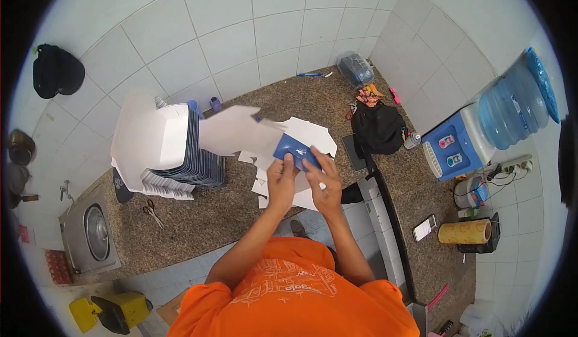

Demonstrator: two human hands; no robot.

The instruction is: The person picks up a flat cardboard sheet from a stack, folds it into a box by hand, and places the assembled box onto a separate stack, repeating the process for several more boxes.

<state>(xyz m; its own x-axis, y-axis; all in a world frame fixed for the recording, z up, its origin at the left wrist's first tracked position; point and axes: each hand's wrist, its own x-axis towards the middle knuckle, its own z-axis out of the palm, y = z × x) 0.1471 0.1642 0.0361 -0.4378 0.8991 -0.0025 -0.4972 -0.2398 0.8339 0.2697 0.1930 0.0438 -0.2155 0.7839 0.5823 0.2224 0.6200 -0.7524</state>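
A cardboard box blank (238, 133), white inside with a blue printed panel (295, 150), is held above the counter. Its far white part is smeared by motion. My left hand (282, 183) grips the near edge of the blue panel, thumb on top. My right hand (324, 183) is closed on the panel's right end, its fingers slightly blurred. Under the hands lie more flat white blanks (313, 133) on the counter, partly hidden. To the left stands a tall stack of folded box trays (208, 165), white inside and dark blue outside, with a large white sheet (141, 138) leaning beside it.
Scissors (152, 213) lie on the granite counter (192, 216) near a steel sink (96, 234). At right are a black bag (378, 129), a dark flat tablet-like object (354, 152), a phone (424, 228), a yellow roll (465, 232) and a water dispenser (454, 146).
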